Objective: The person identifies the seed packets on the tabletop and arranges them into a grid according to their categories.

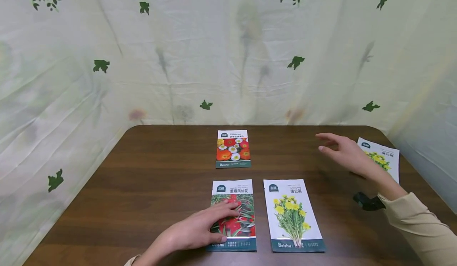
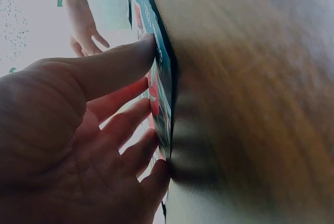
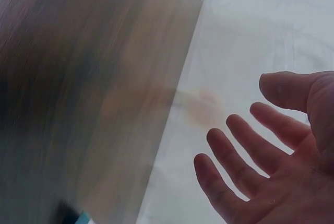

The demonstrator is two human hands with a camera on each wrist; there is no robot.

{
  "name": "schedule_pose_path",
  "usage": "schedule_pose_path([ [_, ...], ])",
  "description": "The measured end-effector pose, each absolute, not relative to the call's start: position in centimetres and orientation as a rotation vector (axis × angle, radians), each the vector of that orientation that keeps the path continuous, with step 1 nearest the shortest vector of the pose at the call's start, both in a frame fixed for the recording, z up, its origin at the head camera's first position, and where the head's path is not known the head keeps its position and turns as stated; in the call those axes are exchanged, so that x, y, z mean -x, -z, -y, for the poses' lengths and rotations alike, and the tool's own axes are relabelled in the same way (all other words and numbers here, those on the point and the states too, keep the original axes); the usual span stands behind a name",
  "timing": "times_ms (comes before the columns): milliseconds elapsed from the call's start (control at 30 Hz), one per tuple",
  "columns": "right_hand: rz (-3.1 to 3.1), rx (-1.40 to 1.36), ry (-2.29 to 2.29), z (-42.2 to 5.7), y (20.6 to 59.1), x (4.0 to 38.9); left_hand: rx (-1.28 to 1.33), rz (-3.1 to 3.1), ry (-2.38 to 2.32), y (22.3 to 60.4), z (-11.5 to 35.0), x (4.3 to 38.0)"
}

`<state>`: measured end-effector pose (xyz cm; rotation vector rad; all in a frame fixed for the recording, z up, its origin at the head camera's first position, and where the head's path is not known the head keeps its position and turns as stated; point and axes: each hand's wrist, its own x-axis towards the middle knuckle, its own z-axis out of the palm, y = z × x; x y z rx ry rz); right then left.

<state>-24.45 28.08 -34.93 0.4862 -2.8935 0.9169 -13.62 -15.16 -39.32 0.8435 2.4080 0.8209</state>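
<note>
At the front of the table lies a seed packet with red flowers (image 1: 246,214). My left hand (image 1: 201,226) rests on it, and in the left wrist view the thumb (image 2: 138,51) and fingertips touch its printed face. My right hand (image 1: 344,153) is raised over the right part of the table. It holds nothing, and its fingers (image 3: 224,161) are spread and relaxed in the right wrist view. Nearest it is a yellow-flower seed packet (image 1: 390,162), partly hidden behind my right wrist and forearm.
Right of the red-flower packet lies another yellow-flower packet (image 1: 292,218). Farther back is a packet with orange, red and white flowers (image 1: 233,151). All lie on a dark wooden table (image 1: 160,166), with a pale leaf-patterned curtain (image 1: 228,59) behind.
</note>
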Motion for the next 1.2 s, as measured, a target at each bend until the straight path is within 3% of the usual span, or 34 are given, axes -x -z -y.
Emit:
schedule_pose_path([
  [1200, 2.984, -0.362, -0.761, -39.7, 37.4, 25.4, -0.848, -2.411, -0.824, 39.3, 15.2, 13.6],
])
